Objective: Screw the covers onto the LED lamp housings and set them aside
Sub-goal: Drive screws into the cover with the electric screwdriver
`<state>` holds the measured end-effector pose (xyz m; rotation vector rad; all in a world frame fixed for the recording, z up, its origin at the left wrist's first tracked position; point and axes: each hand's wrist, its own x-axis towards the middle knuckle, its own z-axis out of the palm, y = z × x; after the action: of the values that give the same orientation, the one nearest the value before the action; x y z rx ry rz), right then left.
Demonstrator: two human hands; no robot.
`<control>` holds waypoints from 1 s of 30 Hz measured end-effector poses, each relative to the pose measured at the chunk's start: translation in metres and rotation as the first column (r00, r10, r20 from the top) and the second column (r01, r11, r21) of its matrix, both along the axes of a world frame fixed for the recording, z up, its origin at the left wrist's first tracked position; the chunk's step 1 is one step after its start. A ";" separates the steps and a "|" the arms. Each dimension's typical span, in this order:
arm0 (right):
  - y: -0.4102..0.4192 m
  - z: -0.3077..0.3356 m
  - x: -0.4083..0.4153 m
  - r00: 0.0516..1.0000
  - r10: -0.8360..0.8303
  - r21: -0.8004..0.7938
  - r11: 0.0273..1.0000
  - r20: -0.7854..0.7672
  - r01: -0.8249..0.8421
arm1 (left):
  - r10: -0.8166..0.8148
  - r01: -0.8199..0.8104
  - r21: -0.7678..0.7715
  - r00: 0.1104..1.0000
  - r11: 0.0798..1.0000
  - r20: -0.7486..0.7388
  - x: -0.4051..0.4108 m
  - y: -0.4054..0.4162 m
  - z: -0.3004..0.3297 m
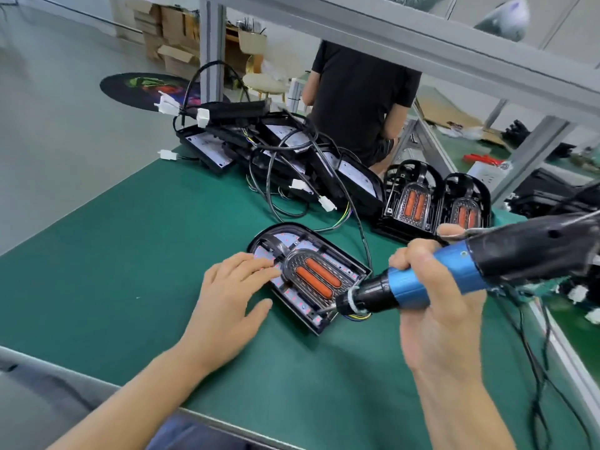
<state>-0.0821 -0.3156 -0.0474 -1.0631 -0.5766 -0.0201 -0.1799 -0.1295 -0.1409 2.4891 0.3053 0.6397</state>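
Observation:
A black LED lamp housing (319, 319) lies flat on the green mat, fitted with a clear cover (316, 277) showing two orange strips. My left hand (232, 302) presses flat on the housing's left side, fingers straight. My right hand (435, 297) grips a blue and black electric screwdriver (422, 280). Its bit touches the housing's near right corner. Two lamps with covers (412, 196) stand upright behind, at the right.
A pile of open housings (276, 147) with black cables and white plugs sits at the back of the green mat (130, 271). Another person in a black shirt (360, 95) sits beyond it. The screwdriver's cord (535, 368) trails down the right side.

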 end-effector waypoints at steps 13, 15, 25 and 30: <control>0.010 -0.005 0.000 0.999 0.023 -0.069 0.997 0.032 -0.021 | -0.042 0.042 0.006 0.999 0.999 -0.009 0.004 0.003 -0.009; 0.011 -0.005 -0.001 0.999 0.030 -0.066 0.997 0.024 -0.028 | -0.039 0.039 0.007 0.999 0.999 -0.005 0.003 0.003 -0.009; 0.016 -0.002 -0.003 0.999 0.033 -0.112 0.993 0.031 -0.030 | -0.037 0.037 0.015 0.999 0.999 -0.016 0.004 0.004 -0.011; 0.019 -0.001 -0.005 0.996 0.042 -0.171 0.985 0.074 -0.029 | -0.033 0.034 0.013 0.999 0.999 -0.018 0.004 0.004 -0.012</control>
<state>-0.0871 -0.2971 -0.0482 -1.2215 -0.6762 0.0201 -0.1762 -0.1254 -0.1532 2.5085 0.2664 0.6077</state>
